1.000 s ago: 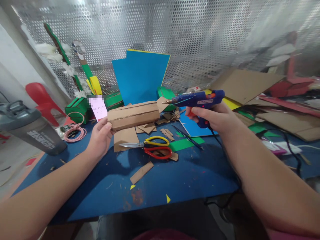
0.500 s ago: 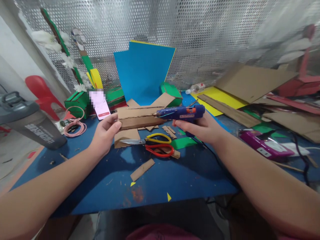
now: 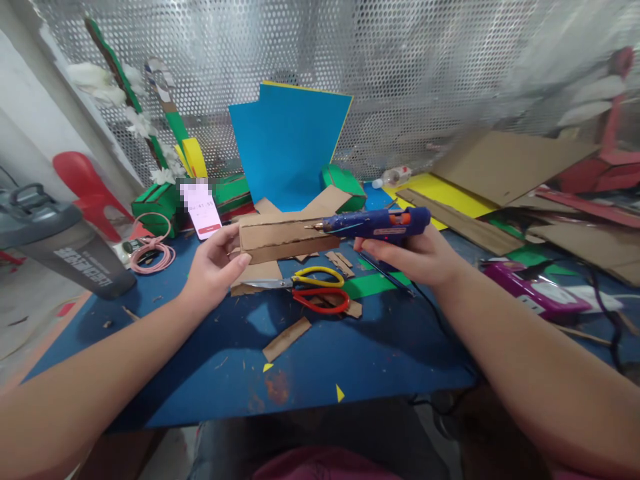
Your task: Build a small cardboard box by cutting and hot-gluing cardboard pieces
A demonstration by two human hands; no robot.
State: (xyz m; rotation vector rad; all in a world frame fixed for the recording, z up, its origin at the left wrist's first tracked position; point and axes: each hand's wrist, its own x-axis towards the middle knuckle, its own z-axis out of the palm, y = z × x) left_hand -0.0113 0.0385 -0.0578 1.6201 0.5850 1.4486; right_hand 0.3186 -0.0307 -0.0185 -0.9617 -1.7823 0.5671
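My left hand [image 3: 217, 263] grips the left end of a folded cardboard piece [image 3: 285, 243], thumb in front and fingers behind, and holds it above the table. In my right hand [image 3: 417, 257] is a blue hot glue gun [image 3: 377, 223], pointing left. Its metal nozzle lies over the cardboard's face, near the right half; whether it touches cannot be made out. Below the cardboard, scissors [image 3: 320, 289] with one yellow and one red handle lie on the blue table [image 3: 210, 380]. A loose cardboard strip [image 3: 287, 339] rests nearer to me.
Blue card sheets [image 3: 295, 143] lean on the perforated metal wall. A grey shaker bottle [image 3: 85, 247], a phone [image 3: 203, 213] and a coiled pink cable [image 3: 153, 257] stand or lie left. Cardboard sheets [image 3: 505, 163] and a purple device [image 3: 535, 287] are right; the glue gun's cord trails toward me.
The glue gun has shifted right, its nozzle drawing along the cardboard. The cardboard has tilted so that its lower face shows more, and my left hand moved slightly right.
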